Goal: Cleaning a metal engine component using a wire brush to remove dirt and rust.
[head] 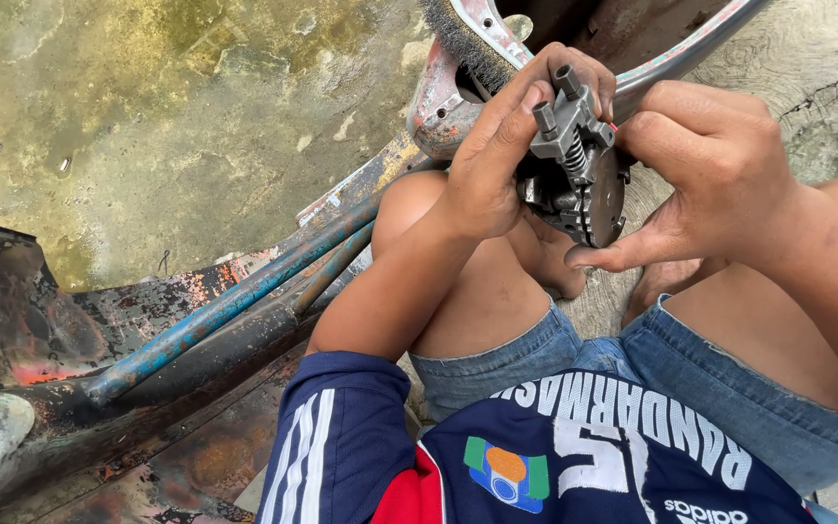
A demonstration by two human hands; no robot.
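Navy jersey (535,456) and denim shorts (691,378) fill the bottom edge. Above the bare knees, the left hand (497,155) grips a greasy metal clutch assembly (579,160) (springs and bolts showing), while the right hand (710,165) clasps its disc edge. A rusty blue frame tube (225,311) lies left; a worn rim (652,49) crowds close behind.

Left hand (497,160) covers the metal assembly's (579,165) near face; rusted frame (196,320) cut off at left edge (bottom too).
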